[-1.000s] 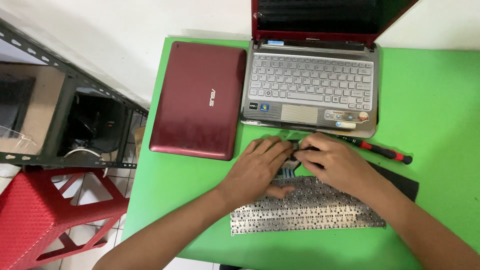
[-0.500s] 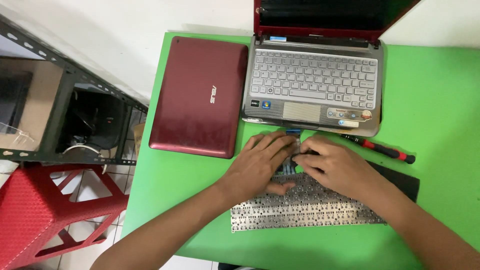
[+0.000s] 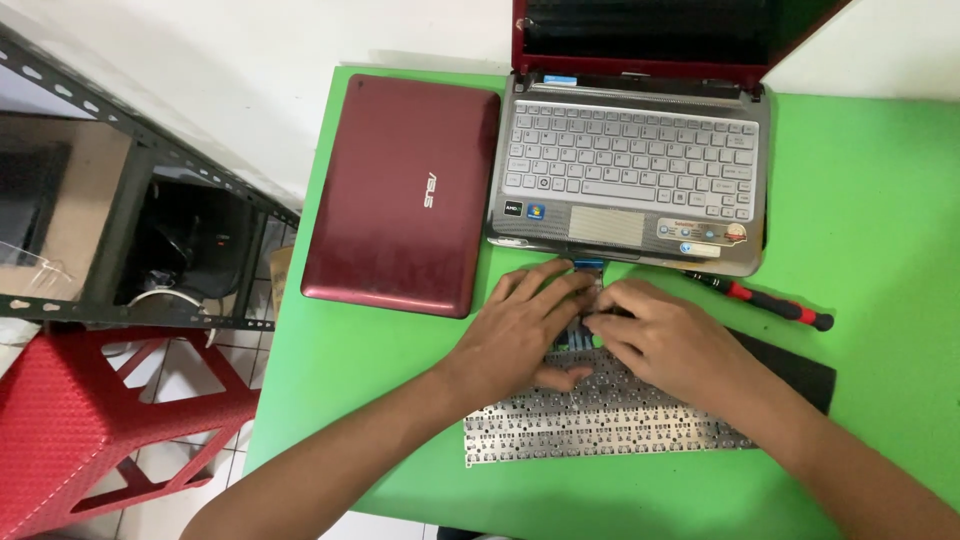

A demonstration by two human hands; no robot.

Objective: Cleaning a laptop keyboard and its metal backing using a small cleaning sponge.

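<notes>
Green surface: table (image 3: 880,200), bearing all the items below.
Loose keyboard: silver-grey keyboard panel (image 3: 600,425), lying underside up at the near edge of the table, in front of the open laptop.
Ribbon cable: blue-tipped flat cable (image 3: 588,266), between the keyboard panel and the front edge of the open laptop.
Left hand (image 3: 525,325): palm down on the panel's far edge, fingers curled toward the cable; grip hidden, cannot tell what it holds.
Right hand (image 3: 670,340): palm down beside the left, fingertips meeting it at the cable; grip likewise cannot be told.
Open laptop (image 3: 630,170): grey deck, red lid, screen dark.
Closed laptop (image 3: 405,190): dark red, left of the open one.
Screwdriver (image 3: 770,302): red-and-black, just right of the right hand.
Black pad (image 3: 800,372): under the right wrist.
Stool (image 3: 60,420): red plastic, on the floor at left.
</notes>
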